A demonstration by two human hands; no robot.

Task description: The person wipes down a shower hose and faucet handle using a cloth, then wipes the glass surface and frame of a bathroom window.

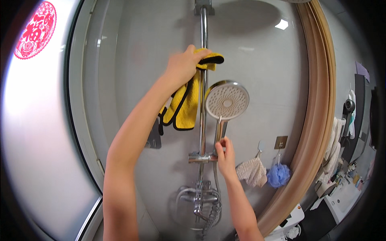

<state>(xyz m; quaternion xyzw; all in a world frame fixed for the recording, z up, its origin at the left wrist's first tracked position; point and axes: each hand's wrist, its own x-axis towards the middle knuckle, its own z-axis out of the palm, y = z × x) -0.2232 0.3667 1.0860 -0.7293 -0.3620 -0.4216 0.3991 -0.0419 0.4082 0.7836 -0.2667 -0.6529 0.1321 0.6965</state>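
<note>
My left hand grips a yellow microfiber cloth with black edging, wrapped round the upper part of a chrome shower riser pipe. The rest of the cloth hangs down left of the pipe. Lower and to the right, my right hand has its fingers on the chrome handle of a hand shower, just above the slider bracket. The round spray face points toward me and shows brownish marks. Below are the chrome shower mixer and a metal hose.
A patterned cloth and a blue mesh bath puff hang from wall hooks at right. A beige curtain borders the shower there, with a washbasin beyond. At left stands a frosted panel with a red paper decoration.
</note>
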